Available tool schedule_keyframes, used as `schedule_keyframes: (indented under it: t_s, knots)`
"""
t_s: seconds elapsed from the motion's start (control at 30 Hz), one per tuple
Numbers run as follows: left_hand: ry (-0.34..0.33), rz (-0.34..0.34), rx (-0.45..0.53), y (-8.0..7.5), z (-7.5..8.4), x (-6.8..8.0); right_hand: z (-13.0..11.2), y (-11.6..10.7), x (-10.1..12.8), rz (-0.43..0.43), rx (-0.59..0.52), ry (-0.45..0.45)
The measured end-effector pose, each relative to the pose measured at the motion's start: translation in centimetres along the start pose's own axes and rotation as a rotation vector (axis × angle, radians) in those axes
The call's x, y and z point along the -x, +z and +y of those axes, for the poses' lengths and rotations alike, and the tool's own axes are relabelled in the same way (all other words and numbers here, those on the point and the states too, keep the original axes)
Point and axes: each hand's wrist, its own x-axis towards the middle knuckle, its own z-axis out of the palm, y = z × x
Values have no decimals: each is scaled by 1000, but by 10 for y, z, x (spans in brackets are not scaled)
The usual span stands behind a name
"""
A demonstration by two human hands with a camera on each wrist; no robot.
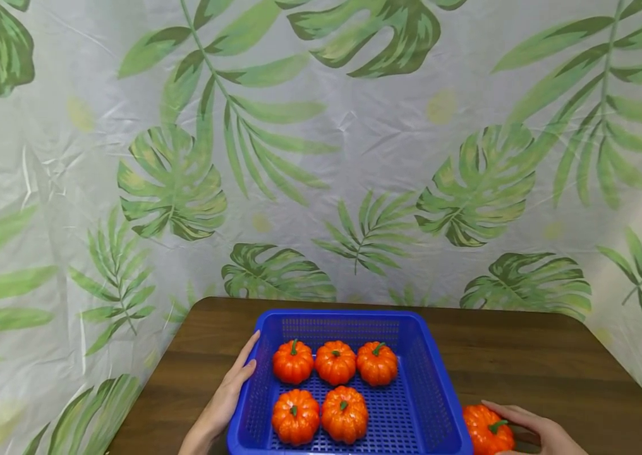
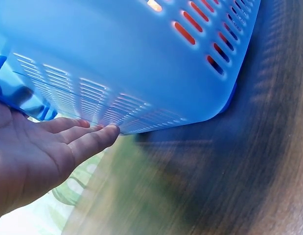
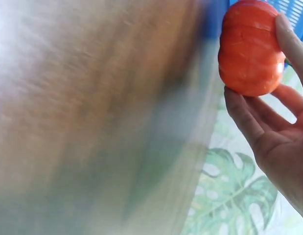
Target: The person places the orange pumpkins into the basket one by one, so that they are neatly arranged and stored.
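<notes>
A blue plastic basket point(image 1: 437, 360) with slotted walls stands on the table, holding several small orange pumpkins point(image 1: 335, 363) with green stems. Three pumpkins form the back row and two the front row. My left hand point(image 1: 224, 398) rests along the basket's left side; in the left wrist view its fingers point(image 2: 95, 142) lie stretched against the outer wall. Just outside the right wall, my right hand point(image 1: 545, 433) grips another small pumpkin point(image 1: 486, 430). The right wrist view has this pumpkin point(image 3: 251, 49) pinched between thumb and fingers, away from the tabletop.
The dark wooden table point(image 1: 514, 354) extends to both sides of the basket. Behind it hangs a pale sheet point(image 1: 366, 158) printed with green leaves. The basket's front edge is cut off by the head view's lower border.
</notes>
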Motion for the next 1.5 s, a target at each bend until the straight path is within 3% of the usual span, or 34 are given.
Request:
schedule_keyframes:
  t_s: [0.13, 0.3, 0.43, 0.57, 0.77, 0.93, 1.13, 1.33, 1.5]
  knots:
    - [6, -11, 7, 0, 0, -1, -15, -9, -2, 93, 38, 134]
    - [7, -13, 9, -1, 0, -1, -32, -20, -10, 178, 40, 200]
    - [9, -7, 8, -1, 0, -1, -44, -25, -19, 255, 112, 258]
    - [9, -5, 7, -1, 1, -1, -55, -28, -28, 313, 149, 207]
    - [9, 1, 7, 0, 0, -1, -72, -26, -46, 328, 183, 121]
    - [9, -11, 15, 0, 0, -1, -83, -20, -68, 296, 157, 72]
    - [6, -6, 10, -1, 1, 0, -91, -12, -97, 181, 96, -2]
    - [-3, -8, 16, -2, 1, 0, -97, 3, -121, 46, 129, -49]
    - [3, -10, 15, -2, -1, 0, -96, 14, -140, -92, 125, -156]
